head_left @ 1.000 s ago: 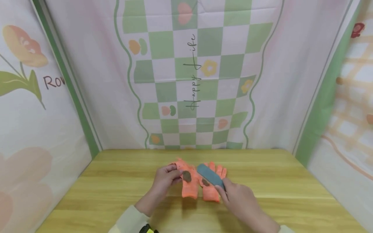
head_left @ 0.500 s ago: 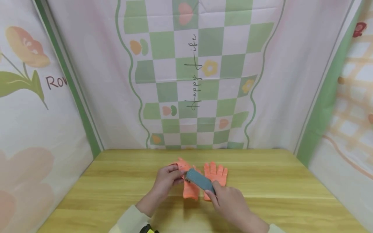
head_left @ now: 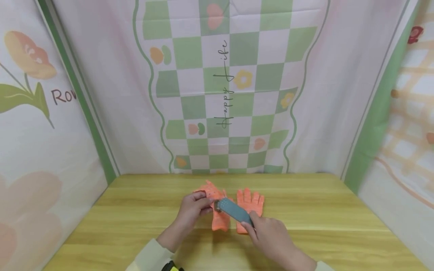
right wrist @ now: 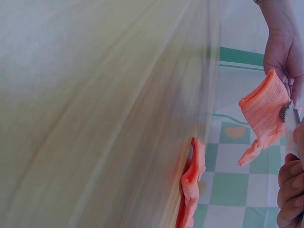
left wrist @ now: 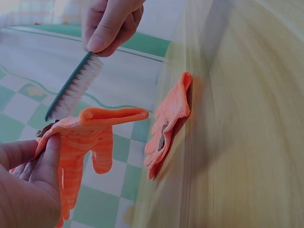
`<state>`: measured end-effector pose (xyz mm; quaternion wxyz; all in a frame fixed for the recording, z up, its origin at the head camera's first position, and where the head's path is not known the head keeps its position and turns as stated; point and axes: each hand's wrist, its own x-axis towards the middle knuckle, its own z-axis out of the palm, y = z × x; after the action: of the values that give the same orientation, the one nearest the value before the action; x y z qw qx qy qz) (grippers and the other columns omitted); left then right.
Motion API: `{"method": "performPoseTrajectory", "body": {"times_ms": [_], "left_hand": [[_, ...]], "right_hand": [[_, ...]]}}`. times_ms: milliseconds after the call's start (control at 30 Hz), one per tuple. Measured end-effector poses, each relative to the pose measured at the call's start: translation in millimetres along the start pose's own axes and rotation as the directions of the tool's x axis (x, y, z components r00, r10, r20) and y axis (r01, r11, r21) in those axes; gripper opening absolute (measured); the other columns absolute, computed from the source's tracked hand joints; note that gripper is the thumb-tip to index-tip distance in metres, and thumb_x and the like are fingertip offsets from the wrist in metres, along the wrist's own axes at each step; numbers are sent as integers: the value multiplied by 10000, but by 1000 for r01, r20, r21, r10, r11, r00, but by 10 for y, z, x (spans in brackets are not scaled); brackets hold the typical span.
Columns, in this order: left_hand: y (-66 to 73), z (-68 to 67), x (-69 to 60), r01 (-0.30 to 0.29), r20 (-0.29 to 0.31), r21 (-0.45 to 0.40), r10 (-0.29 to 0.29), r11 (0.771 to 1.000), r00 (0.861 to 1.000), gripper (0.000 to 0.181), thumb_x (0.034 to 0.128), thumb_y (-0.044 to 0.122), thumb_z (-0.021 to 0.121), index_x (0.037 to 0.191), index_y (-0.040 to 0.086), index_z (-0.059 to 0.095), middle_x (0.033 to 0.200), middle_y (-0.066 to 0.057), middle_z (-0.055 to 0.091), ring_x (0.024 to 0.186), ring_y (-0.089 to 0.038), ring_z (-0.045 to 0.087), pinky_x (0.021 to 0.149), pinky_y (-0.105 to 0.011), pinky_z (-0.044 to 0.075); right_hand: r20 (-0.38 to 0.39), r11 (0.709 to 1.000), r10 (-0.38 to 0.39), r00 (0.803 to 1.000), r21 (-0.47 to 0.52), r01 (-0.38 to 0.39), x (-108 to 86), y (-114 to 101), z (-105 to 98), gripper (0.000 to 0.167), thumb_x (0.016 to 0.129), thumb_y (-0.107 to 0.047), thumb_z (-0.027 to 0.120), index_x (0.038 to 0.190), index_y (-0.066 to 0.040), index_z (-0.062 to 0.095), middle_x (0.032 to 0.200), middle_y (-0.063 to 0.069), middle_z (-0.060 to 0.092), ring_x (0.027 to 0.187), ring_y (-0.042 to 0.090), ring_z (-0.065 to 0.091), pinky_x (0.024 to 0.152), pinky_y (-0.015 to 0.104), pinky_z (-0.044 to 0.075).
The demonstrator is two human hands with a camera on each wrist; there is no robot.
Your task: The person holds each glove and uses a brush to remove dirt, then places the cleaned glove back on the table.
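The flat blue-green handle of a long brush (head_left: pixel 235 210) is gripped by the right hand (head_left: pixel 272 235), with the fingers curled around its near end and the thumb laid along it. An orange knitted fabric glove (head_left: pixel 221 221) is pinched between the thumb and fingers of the left hand (head_left: pixel 192 209), the hand closed only as far as the cloth's thickness allows. The glove is held up off the table, its cuff turned towards the person and its fingers drooping. A dark brown patch (left wrist: pixel 43 130) on it is met by the far end of the brush's white bristles (left wrist: pixel 78 88), though how firmly they are pressed is hard to judge from these angles. A matching orange knitted glove (head_left: pixel 250 203) is laid just beside, on the table, its fingers pointed away from the person; a dark patch is seen on it in the left wrist view. Both gloves are set over a yellowish wood-grain table (head_left: pixel 142 210), which is backed by a hanging green-and-white checked cloth (head_left: pixel 218 101) lettered "Happy Life".
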<state>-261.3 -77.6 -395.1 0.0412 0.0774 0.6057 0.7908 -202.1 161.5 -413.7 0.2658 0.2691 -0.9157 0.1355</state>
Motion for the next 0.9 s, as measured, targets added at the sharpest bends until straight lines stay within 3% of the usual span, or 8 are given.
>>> {"method": "performPoseTrajectory", "body": {"times_ms": [167, 333, 433, 500, 633, 767, 900], "left_hand": [[5, -6, 0, -6, 1, -9, 6, 1000, 1000, 134, 889, -53, 624, 777, -7, 567, 723, -21, 578, 655, -93, 612, 651, -244, 577], [18, -31, 1, -4, -7, -28, 4, 1000, 1000, 17, 886, -75, 606, 889, -80, 622, 773, -41, 616, 695, -111, 641, 664, -241, 578], [22, -49, 5, 4, -11, -32, -5, 999, 1000, 119, 895, -72, 594, 988, -143, 613, 795, -49, 637, 699, -113, 650, 663, -234, 576], [17, -54, 10, 6, -10, -32, -7, 999, 1000, 168, 901, -69, 589, 1033, -174, 591, 790, -45, 639, 693, -105, 648, 658, -224, 573], [10, -47, 11, 14, -9, -26, -15, 1000, 1000, 215, 902, -52, 601, 1073, -181, 594, 775, -39, 640, 670, -96, 638, 642, -212, 568], [-5, -29, 7, 20, 8, -18, -20, 1000, 1000, 134, 897, -32, 627, 982, -136, 625, 744, -31, 621, 644, -96, 620, 632, -221, 568], [-14, -9, -7, 23, 24, -15, -23, 1000, 999, 108, 904, -5, 645, 922, -106, 610, 735, -26, 615, 633, -92, 605, 617, -222, 566]], "right_hand": [[15, 1000, 11, 1000, -8, -11, -14, 26, 7, 321, 945, -314, 646, 761, -154, 437, 540, -121, 277, 425, -14, 231, 374, 139, 208], [115, 991, 129, 985, -55, -123, -47, 92, -14, 286, 938, -328, 654, 772, -153, 499, 565, -103, 394, 441, 29, 308, 384, 193, 278], [153, 980, 190, 970, -90, -178, -69, 140, -53, 276, 941, -324, 650, 776, -139, 528, 567, -91, 405, 446, 54, 332, 386, 213, 297], [138, 977, 197, 971, -112, -182, -77, 169, -81, 277, 940, -319, 651, 782, -123, 534, 556, -83, 386, 443, 63, 328, 381, 212, 289], [58, 983, 161, 985, -99, -154, -67, 191, -124, 287, 931, -295, 667, 770, -120, 505, 535, -85, 345, 422, 46, 302, 369, 180, 262], [-15, 996, 93, 996, -14, -93, -35, 132, -128, 296, 940, -277, 658, 763, -142, 464, 534, -126, 308, 411, -11, 264, 371, 149, 248], [-42, 998, 28, 999, 54, -26, -1, 21, -92, 289, 965, -289, 621, 773, -149, 458, 547, -149, 281, 421, -47, 232, 373, 133, 235]]}}
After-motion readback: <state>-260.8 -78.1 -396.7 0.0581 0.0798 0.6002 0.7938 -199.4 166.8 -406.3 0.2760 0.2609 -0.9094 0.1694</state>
